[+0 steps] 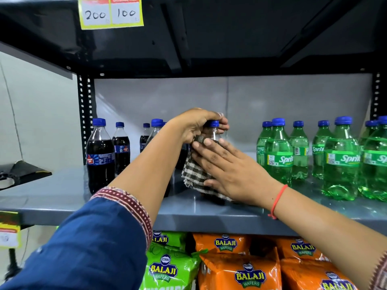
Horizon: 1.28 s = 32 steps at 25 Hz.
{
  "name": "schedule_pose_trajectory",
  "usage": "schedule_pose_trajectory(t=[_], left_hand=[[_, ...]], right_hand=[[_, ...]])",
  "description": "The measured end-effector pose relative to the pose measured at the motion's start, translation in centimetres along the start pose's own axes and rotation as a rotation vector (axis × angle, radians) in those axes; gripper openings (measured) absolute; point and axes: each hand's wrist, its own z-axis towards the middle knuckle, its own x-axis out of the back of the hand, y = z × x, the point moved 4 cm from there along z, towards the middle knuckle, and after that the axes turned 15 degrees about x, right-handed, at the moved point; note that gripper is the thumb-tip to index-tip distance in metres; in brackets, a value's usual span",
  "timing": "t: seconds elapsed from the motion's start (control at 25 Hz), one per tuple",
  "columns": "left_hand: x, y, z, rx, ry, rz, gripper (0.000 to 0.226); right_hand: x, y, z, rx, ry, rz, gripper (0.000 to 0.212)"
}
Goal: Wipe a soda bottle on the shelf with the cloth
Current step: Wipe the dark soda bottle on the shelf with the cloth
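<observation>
A dark soda bottle [213, 130] with a blue cap stands upright on the grey shelf [62, 191], in the middle of the view. My left hand [196, 124] is closed around its neck and cap from above. A brown-and-white checked cloth [193, 172] covers the bottle's front and hides most of its body. My right hand [230, 172] lies flat on the cloth, fingers spread, pressing it against the bottle.
Several dark cola bottles [100, 158] stand to the left, and several green Sprite bottles [339, 160] to the right. Wafer bags [238, 271] fill the shelf below. The upper shelf [188, 38] hangs close overhead with a price tag [111, 12].
</observation>
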Motion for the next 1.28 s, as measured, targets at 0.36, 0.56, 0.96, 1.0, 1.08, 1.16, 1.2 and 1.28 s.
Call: schedule_pose_trajectory(t=[0.36,0.56,0.96,1.0,1.08,1.16,1.2,1.28], left_hand=[[-0.1,0.1,-0.1,0.016,0.002,0.03,0.021],[-0.2,0.1,-0.4,0.035,-0.016,-0.018,0.021],[-0.1,0.1,-0.1,0.033,-0.005,0.0,0.021],[0.0,0.1,-0.1,0.037,-0.008,-0.013,0.021],[0.0,0.0,-0.1,0.035,0.0,0.002,0.021],[-0.1,0.1,-0.1,0.027,0.007,0.014,0.022],[-0.2,0.1,-0.1,0.03,0.004,0.003,0.022],[-0.1,0.0,-0.2,0.039,-0.002,-0.025,0.021]], right_hand=[[-0.7,0.0,-0.6,0.184,-0.023,-0.05,0.054],[-0.3,1.0,-0.6,0.12,0.02,-0.04,0.054],[-0.7,0.8,-1.4,0.221,0.012,-0.094,0.054],[-0.5,1.1,-1.4,0.17,0.031,-0.083,0.055],[-0.5,0.9,-1.2,0.17,0.045,-0.069,0.055],[-0.6,0.8,-1.4,0.242,0.032,-0.095,0.054],[-0.5,1.1,-1.4,0.221,0.034,-0.102,0.054],[-0.1,1.7,-1.2,0.134,0.059,-0.079,0.055]])
